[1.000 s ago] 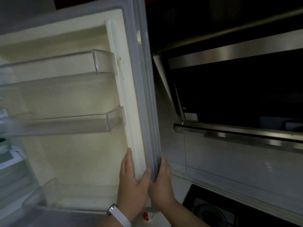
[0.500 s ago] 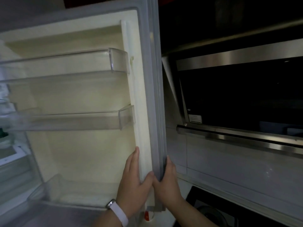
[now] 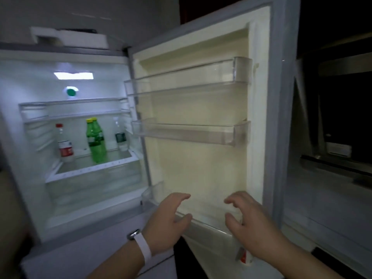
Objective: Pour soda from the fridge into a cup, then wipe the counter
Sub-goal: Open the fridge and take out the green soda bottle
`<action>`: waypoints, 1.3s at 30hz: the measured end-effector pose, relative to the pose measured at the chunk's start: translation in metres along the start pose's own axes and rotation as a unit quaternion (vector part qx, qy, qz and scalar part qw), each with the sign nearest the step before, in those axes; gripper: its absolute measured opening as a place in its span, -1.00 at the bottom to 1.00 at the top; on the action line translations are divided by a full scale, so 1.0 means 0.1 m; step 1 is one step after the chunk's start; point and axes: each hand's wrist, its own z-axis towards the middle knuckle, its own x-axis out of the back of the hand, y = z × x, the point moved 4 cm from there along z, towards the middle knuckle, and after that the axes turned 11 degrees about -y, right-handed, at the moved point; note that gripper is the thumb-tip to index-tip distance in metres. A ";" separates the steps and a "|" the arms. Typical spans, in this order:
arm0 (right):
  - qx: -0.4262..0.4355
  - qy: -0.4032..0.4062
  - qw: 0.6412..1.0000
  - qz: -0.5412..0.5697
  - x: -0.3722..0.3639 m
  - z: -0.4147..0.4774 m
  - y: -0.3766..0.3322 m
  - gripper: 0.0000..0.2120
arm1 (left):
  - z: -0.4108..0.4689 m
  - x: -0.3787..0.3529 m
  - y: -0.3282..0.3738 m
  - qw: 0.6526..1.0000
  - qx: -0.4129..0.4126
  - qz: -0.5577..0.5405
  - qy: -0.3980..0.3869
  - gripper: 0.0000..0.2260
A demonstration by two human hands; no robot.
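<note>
The fridge stands wide open, its lit inside on the left and its door swung right. On the lower shelf stands a green soda bottle with a yellow cap. A clear bottle with a red label is to its left. A small clear bottle with a dark green label is behind on the right. My left hand and my right hand hover in front of the door's bottom, fingers spread, holding nothing. No cup is in view.
The door's clear shelves hold nothing. A white foam block lies on the fridge top. A dark range hood hangs at the right above a black hob corner. A red-and-white container stands below my right hand.
Both hands have let go of the door's edge and now hang open in front of it. The view has swung left, so the fridge's inside and its bottles show.
</note>
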 end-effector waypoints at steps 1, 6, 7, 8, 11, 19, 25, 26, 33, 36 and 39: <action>0.024 -0.025 0.999 -0.017 -0.09 0.03 -0.08 -0.76 | -0.14 0.06 -0.10 1.000 0.021 0.016 -0.003 -0.63; 0.091 -0.147 0.983 -0.056 -0.59 0.28 -0.42 -0.69 | -0.87 0.36 -0.57 0.983 0.132 0.131 -0.006 -0.60; 0.099 -0.165 0.979 -0.062 -0.70 0.33 -0.51 -0.67 | -1.01 0.43 -0.66 0.977 0.155 0.149 -0.009 -0.59; 0.106 -0.182 0.975 -0.067 -0.81 0.37 -0.59 -0.64 | -1.15 0.50 -0.74 0.970 0.177 0.166 -0.013 -0.58; 0.131 -0.228 0.961 -0.083 -1.16 0.51 -0.84 -0.62 | -1.46 0.72 -0.99 0.949 0.236 0.210 -0.014 -0.56; 0.162 -0.322 0.925 -0.116 -2.00 1.10 -1.39 -0.53 | -1.77 1.16 -1.79 0.902 0.319 0.284 -0.054 -0.56; 0.132 -0.378 0.910 -0.113 -2.64 1.71 -1.67 -0.53 | -1.65 1.51 -2.55 0.898 0.352 0.257 -0.062 -0.48; 0.125 -0.384 0.909 -0.105 -2.73 1.82 -1.71 -0.54 | -1.59 1.55 -2.65 0.900 0.350 0.252 -0.061 -0.46; 0.110 -0.357 0.918 -0.130 -3.05 2.38 -1.93 -0.54 | -1.14 1.94 -3.16 0.910 0.333 0.241 -0.051 -0.56; 0.097 -0.356 0.918 -0.143 -3.03 2.52 -1.97 -0.54 | -0.96 2.10 -3.27 0.922 0.323 0.213 -0.032 -0.55; 0.086 -0.337 0.926 -0.145 -2.97 2.70 -1.98 -0.54 | -0.84 2.20 -3.36 0.932 0.313 0.185 -0.011 -0.57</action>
